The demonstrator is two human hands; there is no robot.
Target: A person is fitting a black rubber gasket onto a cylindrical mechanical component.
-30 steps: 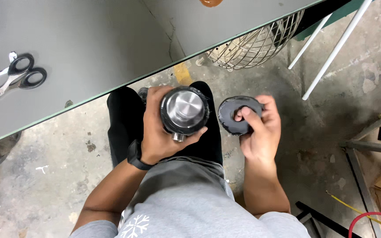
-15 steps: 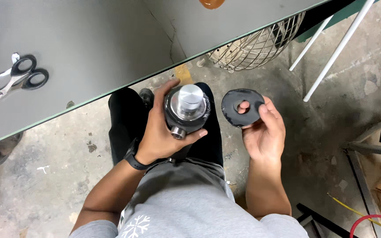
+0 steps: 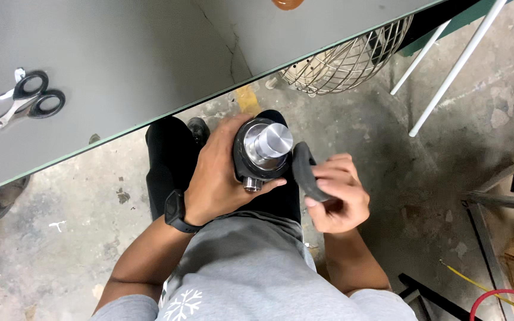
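My left hand (image 3: 221,175) grips a round black housing (image 3: 257,156) with a shiny metal cylinder (image 3: 272,141) sticking out of its middle and a small threaded fitting on its lower edge. I hold it over my lap, below the table edge. My right hand (image 3: 337,196) pinches a black ring-shaped cover (image 3: 306,173), turned edge-on and touching the right side of the housing. A black watch sits on my left wrist.
A grey table (image 3: 120,71) fills the upper left, with black-handled scissors (image 3: 22,107) lying on it. A wire basket (image 3: 349,59) and white tube legs (image 3: 447,71) stand on the concrete floor to the upper right. Cables and metal frame parts lie at lower right.
My right hand has brought the black ring cover leftward from out at the side, turned it edge-on and pressed it against the housing. The housing has tilted so the metal cylinder points right.
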